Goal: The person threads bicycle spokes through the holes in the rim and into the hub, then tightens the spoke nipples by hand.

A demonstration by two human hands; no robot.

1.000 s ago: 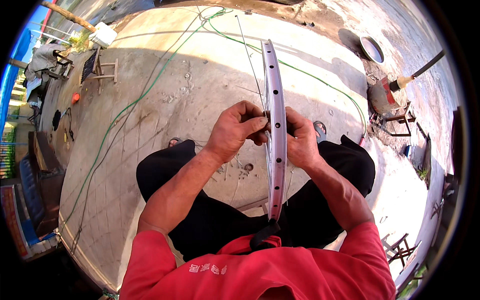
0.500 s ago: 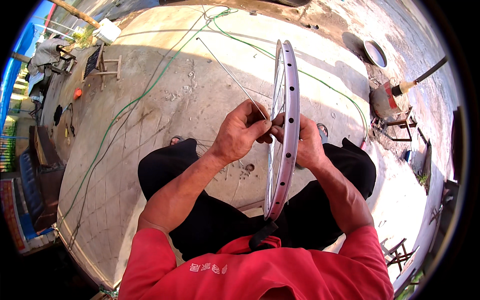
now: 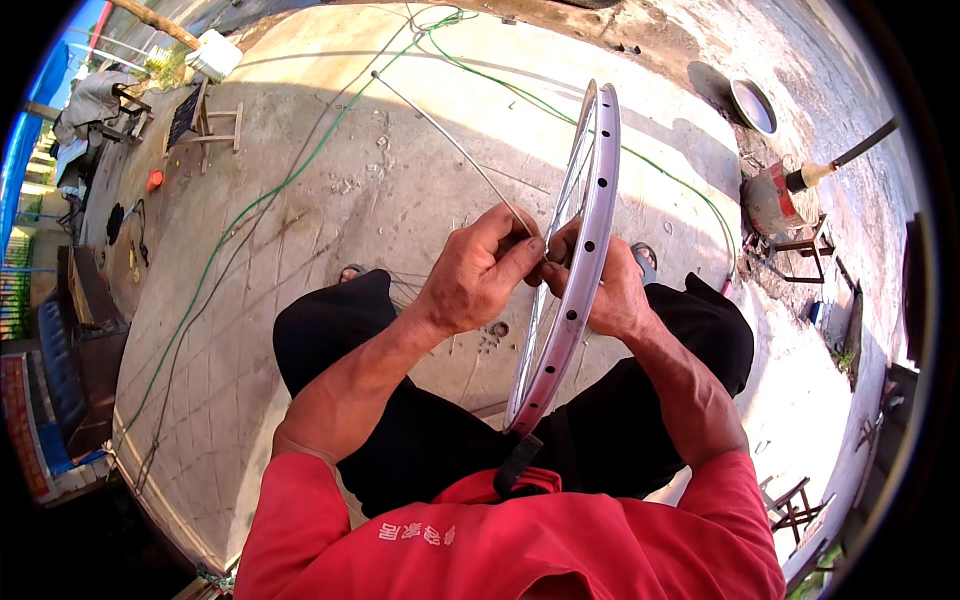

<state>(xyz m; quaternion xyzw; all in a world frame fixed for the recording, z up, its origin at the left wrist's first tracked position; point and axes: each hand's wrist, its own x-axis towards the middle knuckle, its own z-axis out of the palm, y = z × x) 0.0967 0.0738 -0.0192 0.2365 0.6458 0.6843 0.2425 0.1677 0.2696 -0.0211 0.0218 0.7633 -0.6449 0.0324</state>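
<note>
Between my knees a silver spoked wheel rim stands upright, leaning a little to the right at its top, with a row of dark holes along its outer face. My left hand pinches a long thin metal spoke near its lower end. The rest of that spoke slants up and away to the left. My right hand is around the rim's right side, partly hidden by it, and its fingertips meet the left ones by the spokes. Exactly what the right fingertips grip is hidden.
Small metal parts lie on the concrete between my feet. A green hose crosses the floor. Small wooden stools stand at far left; a bucket and a round metal basin are at right.
The wheel rim has tilted, its top moving right and its bottom left. The far end of the spoke has swung left and slightly up. Both hands keep their pinch in nearly the same place.
</note>
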